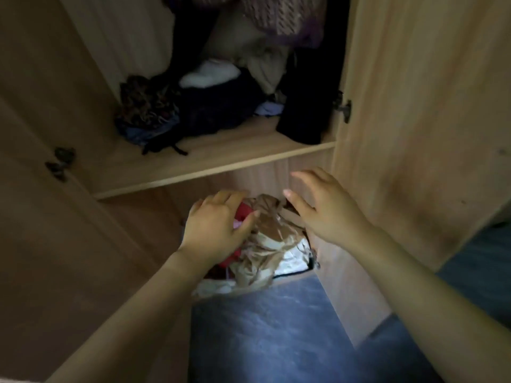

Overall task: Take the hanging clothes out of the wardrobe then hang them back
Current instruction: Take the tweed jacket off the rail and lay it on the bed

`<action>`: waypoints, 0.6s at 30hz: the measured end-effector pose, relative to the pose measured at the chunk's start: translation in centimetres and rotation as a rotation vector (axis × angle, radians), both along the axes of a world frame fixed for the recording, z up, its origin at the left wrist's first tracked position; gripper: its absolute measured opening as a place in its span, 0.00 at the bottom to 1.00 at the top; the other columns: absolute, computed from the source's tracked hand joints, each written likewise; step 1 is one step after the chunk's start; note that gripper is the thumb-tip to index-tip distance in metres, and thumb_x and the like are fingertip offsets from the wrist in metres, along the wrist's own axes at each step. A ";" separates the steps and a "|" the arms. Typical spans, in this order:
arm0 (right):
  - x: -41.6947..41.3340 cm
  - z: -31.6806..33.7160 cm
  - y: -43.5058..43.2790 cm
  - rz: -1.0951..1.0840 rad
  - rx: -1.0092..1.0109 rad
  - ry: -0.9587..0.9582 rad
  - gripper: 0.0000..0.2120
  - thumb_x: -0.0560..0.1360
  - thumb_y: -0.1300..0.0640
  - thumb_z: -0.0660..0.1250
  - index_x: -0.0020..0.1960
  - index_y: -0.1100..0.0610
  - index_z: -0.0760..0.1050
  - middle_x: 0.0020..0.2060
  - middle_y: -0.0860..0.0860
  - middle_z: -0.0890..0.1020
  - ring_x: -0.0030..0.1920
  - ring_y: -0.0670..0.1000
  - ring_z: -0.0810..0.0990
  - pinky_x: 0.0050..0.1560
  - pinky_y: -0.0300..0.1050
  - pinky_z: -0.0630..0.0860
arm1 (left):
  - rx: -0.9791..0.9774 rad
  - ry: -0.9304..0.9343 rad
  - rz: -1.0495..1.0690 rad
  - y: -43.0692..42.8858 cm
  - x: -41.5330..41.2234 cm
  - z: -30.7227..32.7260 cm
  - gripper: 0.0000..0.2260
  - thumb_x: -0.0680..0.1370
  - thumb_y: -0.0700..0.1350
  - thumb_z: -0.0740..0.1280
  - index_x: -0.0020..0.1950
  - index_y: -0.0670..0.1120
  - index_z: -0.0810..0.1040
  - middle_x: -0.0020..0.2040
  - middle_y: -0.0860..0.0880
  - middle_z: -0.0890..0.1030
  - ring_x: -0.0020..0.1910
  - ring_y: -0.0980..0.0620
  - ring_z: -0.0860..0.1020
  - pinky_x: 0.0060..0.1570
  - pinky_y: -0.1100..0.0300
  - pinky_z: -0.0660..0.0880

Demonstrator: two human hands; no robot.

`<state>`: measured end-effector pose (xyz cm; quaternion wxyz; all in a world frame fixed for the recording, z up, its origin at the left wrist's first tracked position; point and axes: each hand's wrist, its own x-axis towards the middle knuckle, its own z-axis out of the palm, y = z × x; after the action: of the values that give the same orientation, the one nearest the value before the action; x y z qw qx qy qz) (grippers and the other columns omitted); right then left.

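Observation:
The wooden wardrobe [210,164] stands open in front of me. Hanging clothes [279,17], a knitted brown and purple garment and dark ones, dangle at the top. In the lower compartment lies a crumpled pile of tan and white cloth [271,244] with a red item [244,212] on its left. My left hand [215,225] has its fingers curled over the red item, thumb against the tan cloth. My right hand [323,208] hovers just right of the pile with fingers spread, holding nothing.
On the shelf lie folded and bunched clothes [193,109], dark, patterned and white. Open doors flank me, the left door [55,244] and the right door [420,120], each with a metal hinge. Blue-grey floor [262,335] shows below.

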<state>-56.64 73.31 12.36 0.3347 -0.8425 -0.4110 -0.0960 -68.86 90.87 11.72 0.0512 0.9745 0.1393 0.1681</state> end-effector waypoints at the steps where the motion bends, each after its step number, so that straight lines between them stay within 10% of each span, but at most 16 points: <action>1: 1.2 1.5 1.9 0.015 0.023 -0.051 0.28 0.75 0.40 0.55 0.64 0.61 0.72 0.59 0.57 0.76 0.59 0.58 0.74 0.57 0.47 0.70 | 0.012 -0.027 0.002 1.6 0.9 1.4 0.30 0.72 0.66 0.49 0.66 0.52 0.73 0.62 0.49 0.77 0.59 0.44 0.75 0.58 0.50 0.71; 18: 28.7 34.8 27.5 0.115 0.103 -0.667 0.20 0.78 0.44 0.58 0.63 0.57 0.72 0.57 0.56 0.75 0.57 0.55 0.74 0.51 0.43 0.67 | 0.044 -0.542 -0.005 25.1 30.1 29.8 0.21 0.77 0.62 0.57 0.63 0.50 0.73 0.57 0.43 0.78 0.55 0.43 0.76 0.49 0.57 0.69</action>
<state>-27.98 100.77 47.20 0.2291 -0.7223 -0.5390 -0.3678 -38.81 115.98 41.54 0.0657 0.8953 0.1142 0.4255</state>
